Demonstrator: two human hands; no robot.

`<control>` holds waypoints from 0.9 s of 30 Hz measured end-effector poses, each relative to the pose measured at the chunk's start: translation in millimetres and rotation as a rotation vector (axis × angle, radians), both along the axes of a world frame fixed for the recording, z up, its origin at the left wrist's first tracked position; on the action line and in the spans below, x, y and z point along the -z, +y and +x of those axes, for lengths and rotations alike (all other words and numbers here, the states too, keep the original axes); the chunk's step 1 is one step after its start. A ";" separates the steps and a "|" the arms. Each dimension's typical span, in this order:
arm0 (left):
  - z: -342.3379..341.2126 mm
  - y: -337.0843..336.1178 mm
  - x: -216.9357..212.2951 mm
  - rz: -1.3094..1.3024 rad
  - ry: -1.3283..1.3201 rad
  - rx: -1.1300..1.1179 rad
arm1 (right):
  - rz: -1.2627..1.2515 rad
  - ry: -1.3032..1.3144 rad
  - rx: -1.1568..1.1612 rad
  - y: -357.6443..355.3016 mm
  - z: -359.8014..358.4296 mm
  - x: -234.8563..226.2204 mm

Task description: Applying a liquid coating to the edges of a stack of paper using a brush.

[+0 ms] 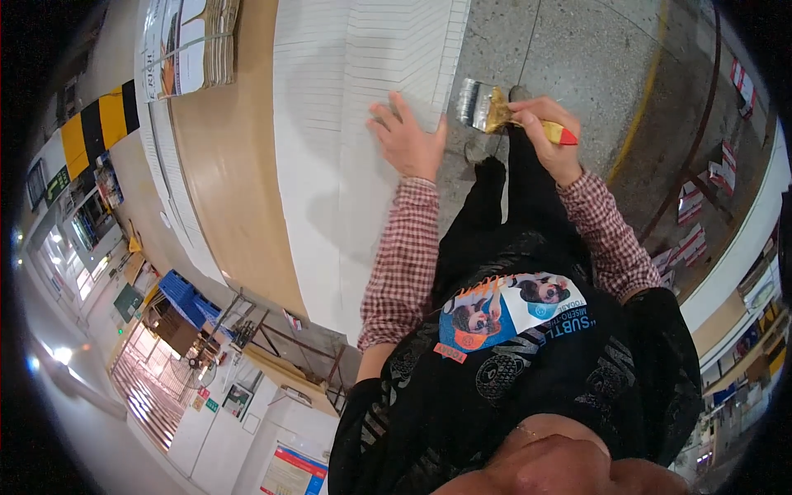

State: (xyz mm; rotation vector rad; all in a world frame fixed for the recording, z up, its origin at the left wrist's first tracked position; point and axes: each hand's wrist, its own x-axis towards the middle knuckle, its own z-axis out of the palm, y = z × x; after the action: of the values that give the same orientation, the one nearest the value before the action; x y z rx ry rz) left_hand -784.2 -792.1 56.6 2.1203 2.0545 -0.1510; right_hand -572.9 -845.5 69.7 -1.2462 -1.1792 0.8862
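Showing a chin point(553, 472) at the bottom edge; gripping a brush point(497, 112) in the right hand point(548, 139), upper right of centre; spreading the left hand point(414, 142) wide over a white sheet point(313, 140), perhaps touching; ideally steadying it, levelling the brush.

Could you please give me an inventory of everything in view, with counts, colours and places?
Brush: 1, yellow-and-red handle, upper centre
Lined paper: count unclear, white, upper centre
Tied stack: 1, mostly white, upper left
Work surface: 1, tan, left of the paper
Striped band: 1, black and yellow, far left
Crates: count unclear, blue, left background
Poster: 1, white, blue and red, bottom left
Floor: 1, grey, upper right
Smaller background items: too blurred to list
Checked sleeves: 2, red and white, centre
Left hand: 1, bare, over the paper
Right hand: 1, bare, gripping the brush
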 end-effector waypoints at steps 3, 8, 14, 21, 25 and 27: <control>-11.1 -24.4 20.6 0.200 -0.016 0.039 | 0.029 -0.039 0.066 -3.8 6.1 2.6; -40.1 -53.0 10.9 0.138 -0.007 0.050 | 0.008 -0.078 0.055 -13.0 -0.9 8.9; -66.2 -24.2 -15.6 -0.102 -0.182 0.086 | 0.105 -0.136 0.102 15.9 -10.2 13.1; -74.8 -16.6 -24.5 -0.131 -0.241 0.132 | 0.096 -0.169 0.061 12.4 -31.1 27.7; -79.0 -17.6 -27.1 -0.111 -0.192 0.161 | 0.049 -0.124 0.002 -7.1 -38.5 19.5; -76.8 -18.1 -28.1 -0.109 -0.189 0.168 | 0.102 -0.140 0.051 -3.0 -33.4 14.1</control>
State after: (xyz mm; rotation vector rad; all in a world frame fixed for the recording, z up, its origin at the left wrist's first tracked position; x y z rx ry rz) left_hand -860.9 -810.3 84.7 2.1485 1.7256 -0.0802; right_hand -606.3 -848.5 55.7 -1.2653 -1.2819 0.7013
